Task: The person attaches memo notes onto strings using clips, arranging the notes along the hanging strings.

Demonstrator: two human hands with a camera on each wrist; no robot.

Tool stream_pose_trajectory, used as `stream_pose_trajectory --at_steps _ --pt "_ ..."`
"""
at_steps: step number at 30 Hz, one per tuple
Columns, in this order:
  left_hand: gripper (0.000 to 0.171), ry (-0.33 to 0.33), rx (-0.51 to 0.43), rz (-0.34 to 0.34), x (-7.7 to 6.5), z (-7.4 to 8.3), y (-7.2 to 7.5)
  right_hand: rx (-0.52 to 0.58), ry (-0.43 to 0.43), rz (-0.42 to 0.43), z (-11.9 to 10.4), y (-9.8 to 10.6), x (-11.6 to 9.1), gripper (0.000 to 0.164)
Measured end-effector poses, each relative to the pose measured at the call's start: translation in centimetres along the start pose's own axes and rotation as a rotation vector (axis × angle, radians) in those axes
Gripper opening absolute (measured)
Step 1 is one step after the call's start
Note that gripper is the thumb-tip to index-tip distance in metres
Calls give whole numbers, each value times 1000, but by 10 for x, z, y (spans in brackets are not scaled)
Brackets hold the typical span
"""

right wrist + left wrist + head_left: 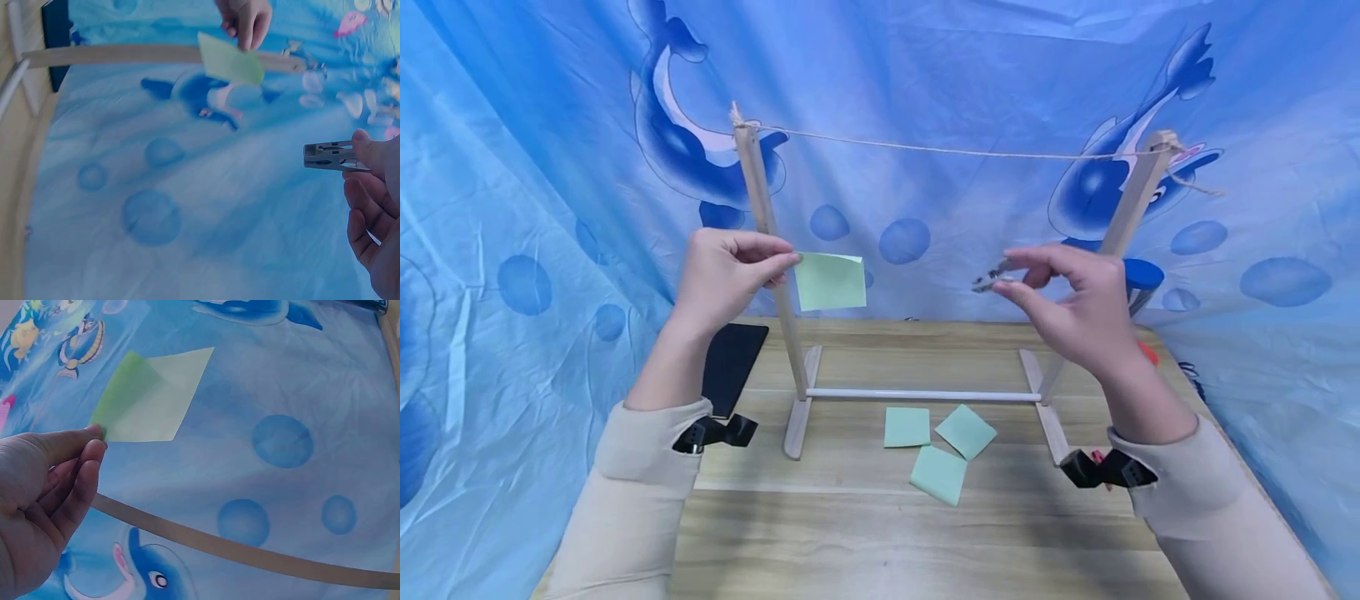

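Note:
My left hand [730, 271] pinches one corner of a green sticky note [831, 283] between thumb and fingertips, in front of the left wooden post. In the left wrist view the sticky note [156, 397] stands out from the fingertips, one edge slightly bent. On the other side my right hand [1067, 300] pinches a grey clothespin [992, 277] between thumb and forefinger. The right wrist view shows the clothespin [331, 156] pointing away from the fingers, with nothing in its tip. Both hands are below the string [940, 150], apart from it and from each other.
The string runs between the left post [756, 179] and right post [1138, 192] of a wooden stand. A white rod [925, 394] joins its feet. Three green sticky notes [907, 427] lie on the table. A dark flat object [733, 367] lies left; a blue-topped container [1142, 273] stands behind the right post.

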State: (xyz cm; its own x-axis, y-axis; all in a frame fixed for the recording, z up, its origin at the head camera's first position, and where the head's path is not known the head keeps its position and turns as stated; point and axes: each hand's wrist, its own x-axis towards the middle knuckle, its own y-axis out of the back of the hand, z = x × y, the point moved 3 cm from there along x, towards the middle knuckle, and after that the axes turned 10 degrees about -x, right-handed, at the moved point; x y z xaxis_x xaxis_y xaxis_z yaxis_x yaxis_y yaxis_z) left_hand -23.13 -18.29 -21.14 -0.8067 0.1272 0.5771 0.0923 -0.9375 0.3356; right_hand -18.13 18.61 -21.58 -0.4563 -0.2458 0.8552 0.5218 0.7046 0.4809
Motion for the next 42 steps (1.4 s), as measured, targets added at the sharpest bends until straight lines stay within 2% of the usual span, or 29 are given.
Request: stream_pose_trajectory --at_steps 8,11,13,17,20,25,30,37,42 --pt "16 -21 13 47 21 22 8 16 158 85 -29 1 70 23" --pt "17 -36 13 42 29 29 8 12 205 86 -37 2 92 21" --pt "17 -46 27 38 35 34 8 16 208 81 -42 0 105 20" --pt "18 -39 80 31 41 44 9 23 130 7 -51 -9 133 18" --pt "18 -33 124 28 45 50 9 34 29 -66 -58 -16 152 18" --pt "18 -52 159 46 51 58 12 38 -26 -149 -69 -28 176 21" --pt "20 -43 116 27 56 59 16 13 -24 -211 -75 -38 188 24" --pt "20 -8 -20 3 61 56 17 21 -104 -285 -69 -49 197 27" --pt "20 -16 -35 19 61 56 16 42 -138 -322 -63 -55 199 27"
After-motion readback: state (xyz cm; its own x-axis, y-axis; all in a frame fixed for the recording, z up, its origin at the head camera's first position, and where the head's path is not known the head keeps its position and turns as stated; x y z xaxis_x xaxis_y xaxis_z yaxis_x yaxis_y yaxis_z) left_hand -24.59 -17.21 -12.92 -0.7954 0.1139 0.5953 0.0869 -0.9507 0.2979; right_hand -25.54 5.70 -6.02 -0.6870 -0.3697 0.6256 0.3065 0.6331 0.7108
